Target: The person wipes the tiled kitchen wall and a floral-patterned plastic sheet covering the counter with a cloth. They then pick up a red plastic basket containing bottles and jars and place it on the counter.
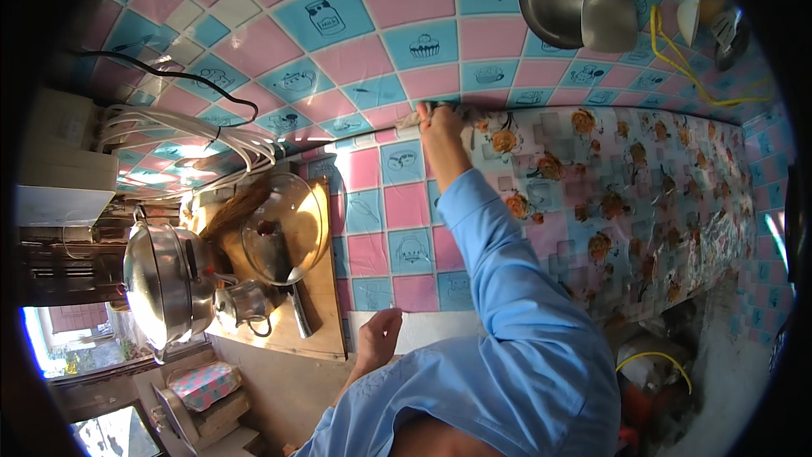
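My right hand [442,124] is stretched out to the back of the counter and presses a greyish-brown cloth [471,113] into the corner where the wall begins. Beneath that arm lies a pink-and-blue checked covering [406,206] with small kitchen drawings. To its right, a shiny flower-patterned sheet [571,197] covers the surface. Close to the counter's white front edge [434,325], my left hand [379,333] is loosely curled, and no object shows in it.
At left, a wooden board [320,320] carries a glass lid [285,228], a cleaver [298,311] and a metal pitcher [244,308]. A steel steamer pot [168,279] stands beyond. Coiled white cable [190,133] hangs nearby. A wok ladle [555,6] and a spatula [609,16] hang at upper right.
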### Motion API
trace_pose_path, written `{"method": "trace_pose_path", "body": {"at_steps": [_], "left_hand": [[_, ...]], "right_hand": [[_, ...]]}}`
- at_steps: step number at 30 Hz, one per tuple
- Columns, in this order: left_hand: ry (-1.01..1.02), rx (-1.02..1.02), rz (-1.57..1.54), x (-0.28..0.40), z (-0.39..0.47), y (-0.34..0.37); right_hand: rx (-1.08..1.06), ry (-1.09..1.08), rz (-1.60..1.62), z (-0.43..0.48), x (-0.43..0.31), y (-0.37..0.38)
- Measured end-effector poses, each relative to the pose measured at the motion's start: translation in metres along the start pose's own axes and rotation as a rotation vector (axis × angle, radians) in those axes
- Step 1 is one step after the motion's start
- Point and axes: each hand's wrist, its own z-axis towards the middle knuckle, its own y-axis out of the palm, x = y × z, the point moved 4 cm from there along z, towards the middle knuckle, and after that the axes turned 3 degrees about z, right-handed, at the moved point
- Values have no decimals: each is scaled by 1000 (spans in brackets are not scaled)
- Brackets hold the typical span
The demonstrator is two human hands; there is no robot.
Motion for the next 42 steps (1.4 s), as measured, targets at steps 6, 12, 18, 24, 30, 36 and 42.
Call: {"method": "trace_pose_path", "body": {"at_steps": [6,12,18,24,30,36,42], "left_hand": [[-155,51,62,-38,-16,-8],[-94,16,22,-18,5,6],[-77,-15,74,-7,8,10],[-40,49,48,-6,-1,10],[-108,41,38,-8,0,14],[-98,95,52,-9,-7,4],[-134,132,39,-38,-9,-6]], "right_hand": [[-121,-47,-134,19,-116,-25],[-58,-29,76,-40,-93,2],[49,-26,-108,-40,-84,0],[-88,63,118,-27,-66,-3],[40,-29,92,-30,-71,-2],[-13,-343,42,-42,-125,-2],[189,-769,-359,6,-190,-24]]}}
